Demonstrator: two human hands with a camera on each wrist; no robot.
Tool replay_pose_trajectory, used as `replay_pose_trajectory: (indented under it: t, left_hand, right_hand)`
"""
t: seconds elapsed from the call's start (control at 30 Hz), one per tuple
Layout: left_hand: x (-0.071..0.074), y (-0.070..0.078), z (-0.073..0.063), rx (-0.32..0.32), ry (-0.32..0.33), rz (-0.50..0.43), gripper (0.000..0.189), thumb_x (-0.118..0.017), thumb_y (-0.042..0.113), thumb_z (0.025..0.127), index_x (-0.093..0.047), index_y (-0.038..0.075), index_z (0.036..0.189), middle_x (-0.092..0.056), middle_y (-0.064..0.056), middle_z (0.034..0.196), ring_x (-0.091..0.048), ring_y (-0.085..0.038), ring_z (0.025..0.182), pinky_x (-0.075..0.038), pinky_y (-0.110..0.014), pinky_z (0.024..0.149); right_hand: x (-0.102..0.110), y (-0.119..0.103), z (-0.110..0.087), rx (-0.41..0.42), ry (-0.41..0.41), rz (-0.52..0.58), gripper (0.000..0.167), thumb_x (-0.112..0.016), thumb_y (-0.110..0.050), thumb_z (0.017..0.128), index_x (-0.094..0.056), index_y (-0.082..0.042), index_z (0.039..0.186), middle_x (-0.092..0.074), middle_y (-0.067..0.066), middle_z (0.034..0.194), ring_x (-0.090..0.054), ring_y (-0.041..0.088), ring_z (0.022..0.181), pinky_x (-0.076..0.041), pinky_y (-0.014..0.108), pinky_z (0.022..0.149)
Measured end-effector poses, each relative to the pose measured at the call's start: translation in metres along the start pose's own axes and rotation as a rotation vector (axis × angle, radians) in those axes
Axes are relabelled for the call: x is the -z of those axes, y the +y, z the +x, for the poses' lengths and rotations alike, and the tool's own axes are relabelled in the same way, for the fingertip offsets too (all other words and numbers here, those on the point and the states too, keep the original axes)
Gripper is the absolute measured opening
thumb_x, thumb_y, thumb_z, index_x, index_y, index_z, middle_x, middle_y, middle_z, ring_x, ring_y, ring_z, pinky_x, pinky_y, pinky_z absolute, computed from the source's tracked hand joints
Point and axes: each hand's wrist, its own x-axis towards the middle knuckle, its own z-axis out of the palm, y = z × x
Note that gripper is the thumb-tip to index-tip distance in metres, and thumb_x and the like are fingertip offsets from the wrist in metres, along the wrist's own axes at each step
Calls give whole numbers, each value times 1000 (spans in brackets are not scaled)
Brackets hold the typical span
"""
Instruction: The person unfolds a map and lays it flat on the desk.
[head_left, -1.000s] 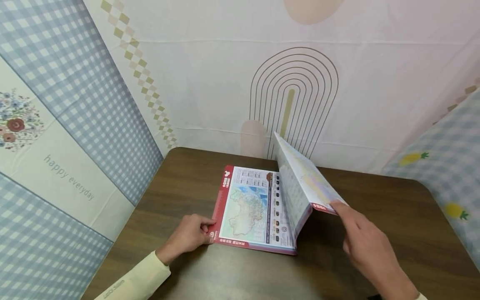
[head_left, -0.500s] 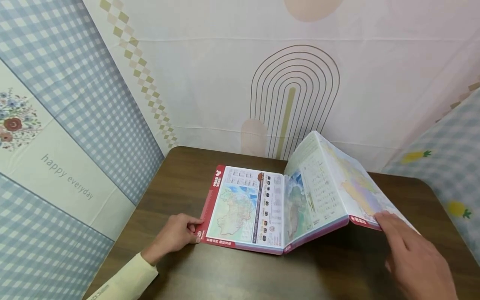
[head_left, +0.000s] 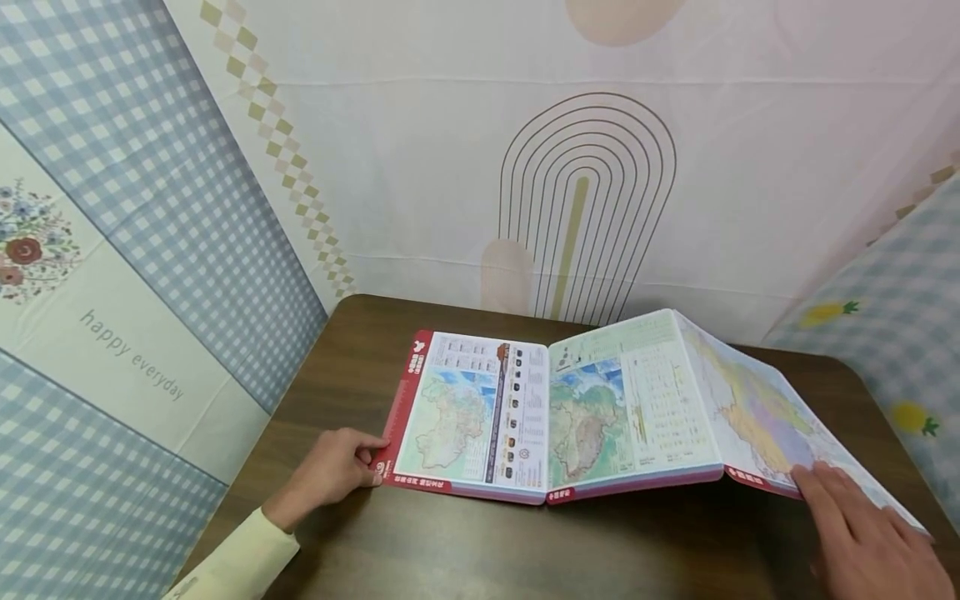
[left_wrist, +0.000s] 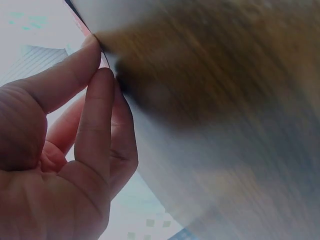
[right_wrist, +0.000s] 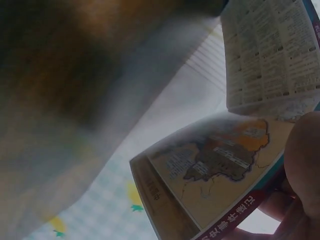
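Observation:
A folding map (head_left: 480, 417) with a red border stands partly unfolded on the wooden table. Its left panel lies nearly flat, the middle panel rises towards the right, and the right panel slopes down from a raised fold. At the red lower left corner, my left hand (head_left: 333, 467) pinches the edge between thumb and fingers, as the left wrist view also shows. My right hand (head_left: 873, 533) grips the lower edge of the right panel, fingers on top in the head view. The underside of the folding map (right_wrist: 225, 160), printed with another map, appears in the right wrist view.
The brown table (head_left: 465, 550) meets a pale cloth backdrop (head_left: 420, 192) with line arches. A blue checked cloth (head_left: 187, 167) hangs on the left, and another checked cloth (head_left: 862, 275) with pineapples on the right.
My right hand has moved right and towards me, drawing the panels apart and lower. The middle panel now shows its face. My left hand has shifted left with the map's corner.

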Motion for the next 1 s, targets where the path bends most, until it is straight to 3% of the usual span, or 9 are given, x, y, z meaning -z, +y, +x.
replay_pose_trajectory:
  t: [0.13, 0.33, 0.47, 0.53, 0.57, 0.63, 0.7, 1.0]
  left_hand:
    - [4, -4, -2, 4, 3, 36, 50, -94, 10, 76, -80, 11, 124, -57, 3, 75, -50, -13, 69, -40, -25, 62]
    - [8, -10, -3, -17, 3, 73, 51, -95, 12, 76, -79, 11, 125, -57, 3, 76, -49, -13, 70, -40, -26, 62]
    - [10, -15, -2, -15, 5, 85, 51, -95, 12, 76, -79, 11, 125, -57, 3, 75, -50, -13, 70, -41, -27, 63]
    - [11, -17, -2, -7, 4, 88, 52, -94, 11, 76, -79, 12, 126, -56, 3, 75, -50, -13, 70, -41, -27, 62]
    - [12, -18, -2, -5, 4, 87, 52, -94, 11, 76, -79, 12, 126, -56, 3, 75, -50, -14, 70, -41, -27, 62]
    - [13, -19, -1, 3, 4, 85, 52, -94, 12, 77, -79, 13, 126, -56, 3, 75, -50, -14, 70, -41, -27, 61]
    - [14, -20, -1, 15, 0, 88, 52, -94, 12, 77, -79, 13, 127, -56, 2, 76, -50, -15, 70, -41, -28, 61]
    - [16, -23, -4, 51, -4, 97, 55, -93, 12, 78, -77, 13, 131, -57, 1, 79, -50, -16, 73, -41, -30, 64]
  right_hand:
    - [-17, 8, -9, 7, 9, -7, 116, -92, -5, 59, -33, -4, 160, -47, 30, 151, -46, 47, 134, -39, 76, 96]
    - [-41, 15, -18, -46, -135, -21, 105, -88, -9, 71, -34, -8, 161, -47, 28, 152, -45, 45, 136, -35, 77, 98]
    - [-54, 20, -22, -40, -181, -5, 92, -86, -15, 77, -42, -8, 157, -51, 26, 150, -48, 44, 133, -36, 75, 94]
    - [-60, 24, -23, -30, -197, -11, 85, -84, -42, 86, -48, -9, 154, -55, 25, 147, -52, 45, 130, -39, 75, 92]
    - [-63, 25, -24, -31, -211, -17, 89, -80, -59, 86, -50, -9, 152, -56, 25, 146, -53, 45, 129, -40, 75, 91]
    - [-68, 29, -25, -27, -238, -26, 108, -66, -88, 78, -53, -9, 151, -57, 25, 145, -55, 46, 128, -41, 75, 90]
    - [-74, 32, -26, -24, -248, -30, 125, -51, -104, 67, -55, -9, 149, -59, 25, 144, -57, 47, 126, -42, 75, 89]
    - [-100, 39, -30, 63, -355, 6, 119, -46, -105, 67, -61, -19, 148, -61, 11, 147, -62, 37, 128, -51, 63, 88]
